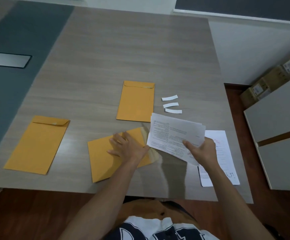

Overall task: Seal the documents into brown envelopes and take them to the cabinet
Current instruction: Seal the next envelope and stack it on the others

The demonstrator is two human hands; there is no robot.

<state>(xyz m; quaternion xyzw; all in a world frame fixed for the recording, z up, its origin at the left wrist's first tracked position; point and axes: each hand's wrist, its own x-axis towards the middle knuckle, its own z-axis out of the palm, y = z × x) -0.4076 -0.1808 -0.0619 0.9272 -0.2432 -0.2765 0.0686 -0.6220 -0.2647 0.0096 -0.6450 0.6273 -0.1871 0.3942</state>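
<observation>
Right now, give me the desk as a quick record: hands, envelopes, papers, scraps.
left hand: fingers spread flat, pressing the near envelope onto the table
right hand: grips a folded sheaf of printed pages, raised above the table at that envelope's right end
far envelope stack: flaps folded over, lying behind the hands
left envelope: flap folded over, lying apart on the left
remaining papers: flat on the table under the right hand, red marks on top
white strips: three, loose, right of the far stack

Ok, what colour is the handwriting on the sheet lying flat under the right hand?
Red near the top of the flat sheet, dark at its bottom corner; head view.
</observation>
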